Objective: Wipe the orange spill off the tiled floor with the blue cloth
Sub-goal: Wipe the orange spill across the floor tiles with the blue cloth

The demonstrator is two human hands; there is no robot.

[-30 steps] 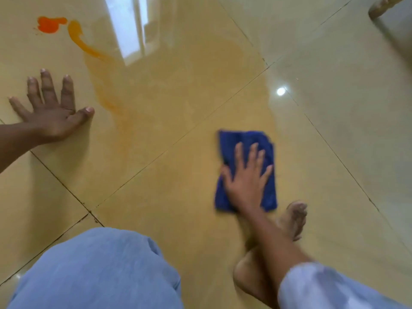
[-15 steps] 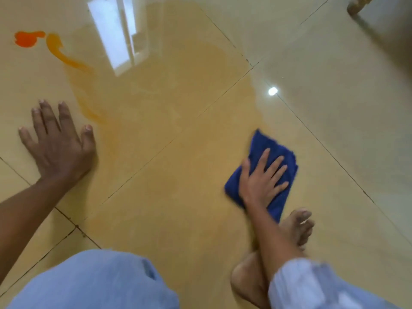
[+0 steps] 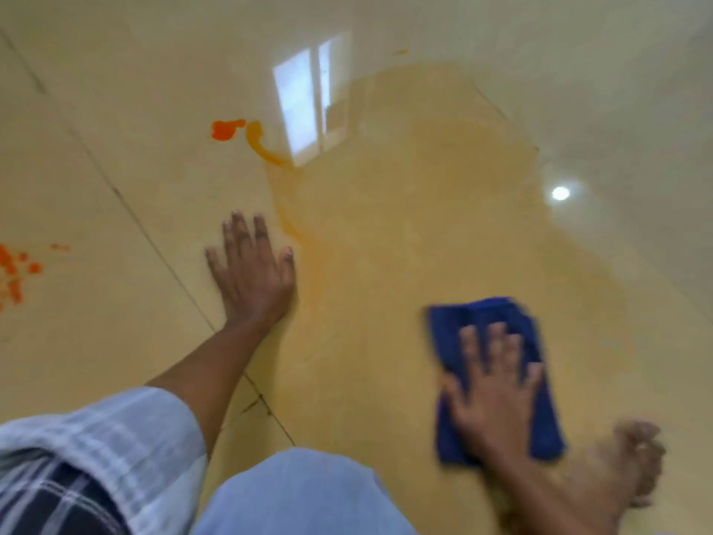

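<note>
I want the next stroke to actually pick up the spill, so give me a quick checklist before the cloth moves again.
1. Right hand flat on the blue cloth: ok.
2. Cloth lies inside the pale orange film: ok.
3. Left hand braced on dry tile beside the film's edge: ok.
4. Bright orange blob wiped: not ok.
5. Orange splatter at far left wiped: not ok.
6. Cloth still absorbent: cannot tell.
</note>
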